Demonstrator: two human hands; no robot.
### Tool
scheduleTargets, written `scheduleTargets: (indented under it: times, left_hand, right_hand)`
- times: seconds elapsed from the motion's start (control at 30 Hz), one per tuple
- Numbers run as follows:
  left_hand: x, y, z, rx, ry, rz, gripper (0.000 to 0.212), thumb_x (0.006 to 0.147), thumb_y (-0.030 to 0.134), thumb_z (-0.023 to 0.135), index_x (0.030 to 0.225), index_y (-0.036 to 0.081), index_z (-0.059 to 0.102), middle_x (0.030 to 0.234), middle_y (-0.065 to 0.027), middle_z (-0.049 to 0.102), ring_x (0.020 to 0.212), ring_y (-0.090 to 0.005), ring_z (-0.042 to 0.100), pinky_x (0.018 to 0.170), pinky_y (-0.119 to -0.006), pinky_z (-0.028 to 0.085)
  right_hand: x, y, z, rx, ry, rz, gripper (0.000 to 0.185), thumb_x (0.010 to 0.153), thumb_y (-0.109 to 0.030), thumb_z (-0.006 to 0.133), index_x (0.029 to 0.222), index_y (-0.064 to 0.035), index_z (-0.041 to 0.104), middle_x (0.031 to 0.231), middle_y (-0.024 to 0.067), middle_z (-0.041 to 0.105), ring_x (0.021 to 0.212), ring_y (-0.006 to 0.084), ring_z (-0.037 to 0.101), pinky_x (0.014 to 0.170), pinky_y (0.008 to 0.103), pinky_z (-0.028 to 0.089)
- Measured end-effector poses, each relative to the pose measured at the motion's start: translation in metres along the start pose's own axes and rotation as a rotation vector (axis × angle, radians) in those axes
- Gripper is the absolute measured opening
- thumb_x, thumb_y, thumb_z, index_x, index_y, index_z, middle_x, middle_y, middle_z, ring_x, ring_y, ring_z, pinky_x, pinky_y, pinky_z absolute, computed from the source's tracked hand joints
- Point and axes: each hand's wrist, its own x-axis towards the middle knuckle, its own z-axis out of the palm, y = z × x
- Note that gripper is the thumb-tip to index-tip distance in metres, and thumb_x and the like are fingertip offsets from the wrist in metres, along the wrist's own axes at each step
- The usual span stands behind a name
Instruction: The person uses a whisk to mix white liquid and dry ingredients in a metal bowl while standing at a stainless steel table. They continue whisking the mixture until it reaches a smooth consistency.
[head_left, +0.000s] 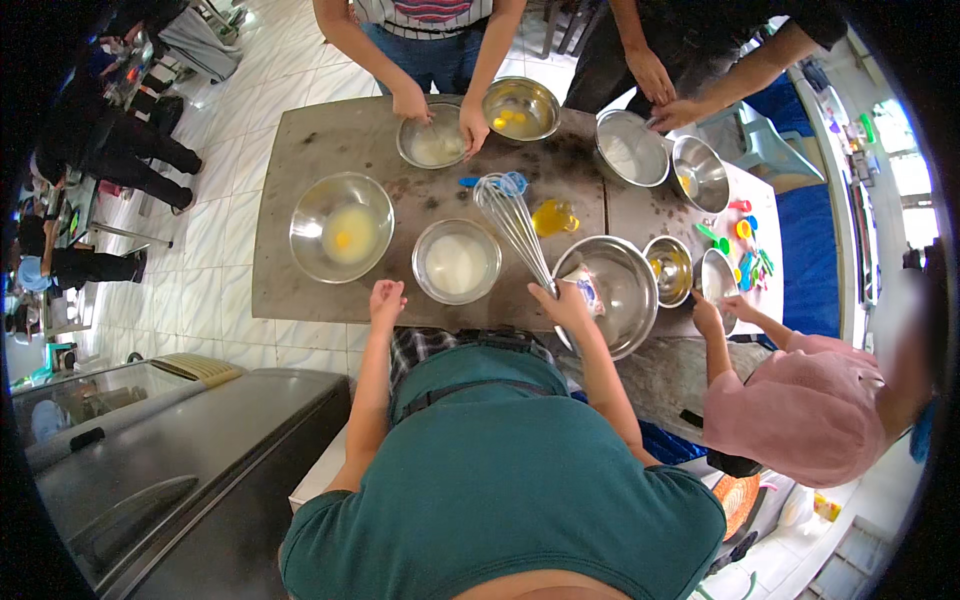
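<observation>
My right hand (564, 304) grips the handle of a large balloon whisk (517, 225), whose wires point away from me over the table. Just right of that hand stands a big steel bowl (626, 292) with a printed packet (586, 291) inside. My left hand (387, 301) is raised near the table's edge, fingers loosely curled, holding nothing. Ahead of it are a steel bowl (300, 225) with egg white and a yolk, and a smaller bowl (493, 262) with a whitish mixture. A glass jug of yellow liquid (553, 217) stands beyond the whisk.
Across the brown table (337, 142), one person stirs in a bowl (431, 146) beside a bowl of yolks (521, 112). Another works over a bowl (634, 150). At right, a person in pink holds a bowl (716, 281) near coloured measuring spoons (750, 270). A dark appliance (225, 435) stands behind left.
</observation>
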Motion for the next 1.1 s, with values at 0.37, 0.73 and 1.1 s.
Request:
scheduleTargets:
  times: [0.37,0.73,1.1]
  left_hand:
    - [-0.018,0.022,0.057,0.827,0.124,0.963,0.066,0.065,0.031,0.069,0.113,0.001,0.036,0.105,-0.0207,0.044,0.077,-0.0263,0.055,0.063,-0.034,0.048]
    - [0.003,0.027,0.063,0.396,0.101,0.557,0.013,0.081,0.014,0.049,0.077,0.003,0.045,0.060,-0.0121,0.049,0.054,-0.0223,0.048,0.052,-0.034,0.039]
    - [0.010,0.040,0.058,0.403,0.029,0.678,0.014,0.080,0.009,0.050,0.071,0.001,0.042,0.058,-0.0131,0.045,0.049,-0.0238,0.044,0.048,-0.033,0.037]
  right_hand:
    - [0.034,-0.041,0.015,-0.919,-0.222,-0.202,0.027,0.075,-0.029,0.051,0.074,-0.0034,0.059,0.075,0.0173,0.061,0.069,0.0320,0.060,0.060,0.0409,0.048]
    - [0.066,-0.014,0.033,-0.771,-0.507,-0.138,0.041,0.073,-0.038,0.051,0.076,0.0013,0.060,0.078,0.0203,0.059,0.076,0.0351,0.058,0.069,0.0432,0.045]
    - [0.065,-0.015,0.034,-0.704,-0.576,-0.058,0.044,0.075,-0.039,0.049,0.075,0.0038,0.059,0.076,0.0238,0.057,0.075,0.0360,0.057,0.070,0.0429,0.044]
